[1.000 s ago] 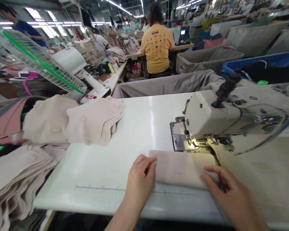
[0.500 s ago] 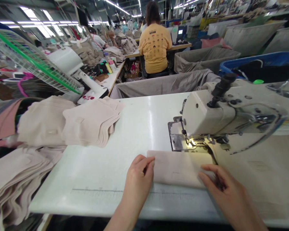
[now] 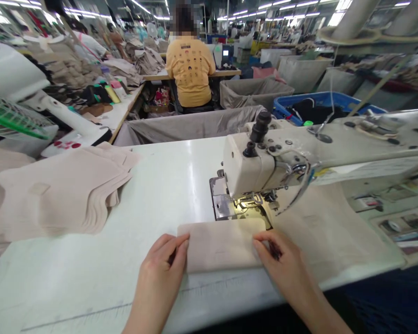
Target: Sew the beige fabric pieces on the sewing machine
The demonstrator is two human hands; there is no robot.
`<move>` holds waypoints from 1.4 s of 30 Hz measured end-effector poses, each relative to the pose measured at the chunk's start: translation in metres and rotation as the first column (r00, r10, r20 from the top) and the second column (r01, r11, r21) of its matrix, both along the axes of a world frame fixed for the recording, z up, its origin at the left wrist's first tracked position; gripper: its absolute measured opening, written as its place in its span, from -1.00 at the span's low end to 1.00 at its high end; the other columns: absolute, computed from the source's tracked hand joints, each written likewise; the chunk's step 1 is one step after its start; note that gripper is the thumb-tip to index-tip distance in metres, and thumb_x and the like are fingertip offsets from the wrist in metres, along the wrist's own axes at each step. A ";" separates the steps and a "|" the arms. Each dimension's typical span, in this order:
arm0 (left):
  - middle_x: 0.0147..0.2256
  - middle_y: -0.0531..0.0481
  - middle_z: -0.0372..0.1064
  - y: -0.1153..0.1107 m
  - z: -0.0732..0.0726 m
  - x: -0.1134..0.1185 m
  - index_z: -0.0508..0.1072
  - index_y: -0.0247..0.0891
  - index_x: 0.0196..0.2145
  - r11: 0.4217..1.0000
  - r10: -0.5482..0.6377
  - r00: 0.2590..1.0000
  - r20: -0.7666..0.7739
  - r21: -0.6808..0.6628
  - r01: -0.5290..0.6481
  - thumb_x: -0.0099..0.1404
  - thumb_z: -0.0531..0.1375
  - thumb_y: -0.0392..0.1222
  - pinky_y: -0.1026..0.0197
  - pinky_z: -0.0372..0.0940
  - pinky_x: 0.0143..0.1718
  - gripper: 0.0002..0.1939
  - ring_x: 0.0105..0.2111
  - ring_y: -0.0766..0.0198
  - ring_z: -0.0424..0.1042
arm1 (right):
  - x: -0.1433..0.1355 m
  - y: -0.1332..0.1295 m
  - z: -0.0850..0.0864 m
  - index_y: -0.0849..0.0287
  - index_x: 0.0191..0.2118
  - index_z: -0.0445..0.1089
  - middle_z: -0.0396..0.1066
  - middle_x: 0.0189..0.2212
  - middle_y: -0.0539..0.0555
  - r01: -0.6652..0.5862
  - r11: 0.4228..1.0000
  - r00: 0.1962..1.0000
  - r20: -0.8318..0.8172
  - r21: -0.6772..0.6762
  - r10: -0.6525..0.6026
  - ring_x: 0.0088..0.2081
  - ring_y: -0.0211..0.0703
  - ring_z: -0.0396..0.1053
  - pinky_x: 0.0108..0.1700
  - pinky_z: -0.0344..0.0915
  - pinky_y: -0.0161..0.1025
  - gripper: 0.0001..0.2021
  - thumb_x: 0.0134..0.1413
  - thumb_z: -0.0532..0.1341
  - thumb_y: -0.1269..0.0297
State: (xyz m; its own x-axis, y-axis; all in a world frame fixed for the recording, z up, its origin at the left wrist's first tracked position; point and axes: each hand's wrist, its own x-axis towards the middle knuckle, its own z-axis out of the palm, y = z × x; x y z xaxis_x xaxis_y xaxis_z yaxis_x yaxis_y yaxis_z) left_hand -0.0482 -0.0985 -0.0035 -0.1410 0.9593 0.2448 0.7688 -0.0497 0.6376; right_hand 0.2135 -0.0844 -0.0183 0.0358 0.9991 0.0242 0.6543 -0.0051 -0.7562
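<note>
Left hand [image 3: 163, 262] is pinching one end of the beige fabric [image 3: 223, 248]! Right hand [image 3: 285, 257] is grasping the other, near the sewing machine [image 3: 247, 164].

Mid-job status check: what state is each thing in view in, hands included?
Cloth piece: laid out flat
Left hand: pinching its left end
Right hand: pinching its right end
Sewing machine: needle area lit
Cloth stack: layered, edges fanned
Fan: running or not, cannot tell
Distant screen: lit
Blue bin: uncovered

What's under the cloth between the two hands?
White tabletop shows left of the cloth, and ruler marks show in front. Whatever lies directly beneath is covered, so I can't see it.
</note>
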 end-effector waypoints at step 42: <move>-0.40 -0.01 0.45 0.001 -0.002 0.000 0.59 -0.22 -0.28 0.996 -0.058 0.988 -0.143 0.060 0.067 0.43 0.05 -0.02 0.23 0.44 -0.40 -0.63 -0.45 0.24 0.48 | 0.002 0.012 0.010 0.11 -0.27 0.51 0.46 -0.36 0.03 -0.099 0.995 0.989 0.111 -0.009 0.100 -0.35 -0.13 0.45 -0.29 0.35 -0.23 -0.82 0.21 0.15 0.26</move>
